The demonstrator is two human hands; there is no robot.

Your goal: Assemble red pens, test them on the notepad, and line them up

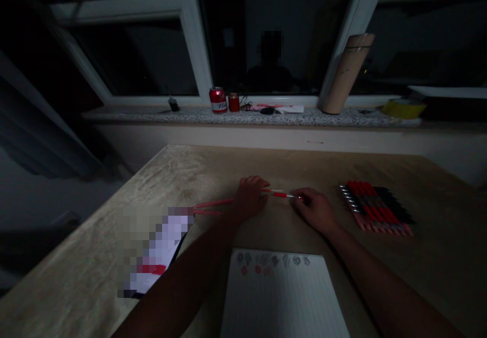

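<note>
My left hand (251, 196) is closed near the middle of the table, fingers curled around one end of a thin orange-and-white stick (274, 191) that looks like a pen refill. Just right of it, my right hand (314, 208) pinches a pen part (280, 195) with a red grip and a clear, silvery end; its far end lies inside the fingers. The two pieces lie almost side by side between my hands. Pink pen barrels (213, 203) reach out to the left from beneath my left hand and wrist, partly covered. Dim light hides finer detail.
Right of my right hand lies a row of red and black pens (375, 203). A lined notepad (281, 297) with small drawings is in front of me; a blurred phone-like screen (167, 246) is at left. The sill holds a red can (218, 100), a flask (348, 74) and yellow tape (403, 109).
</note>
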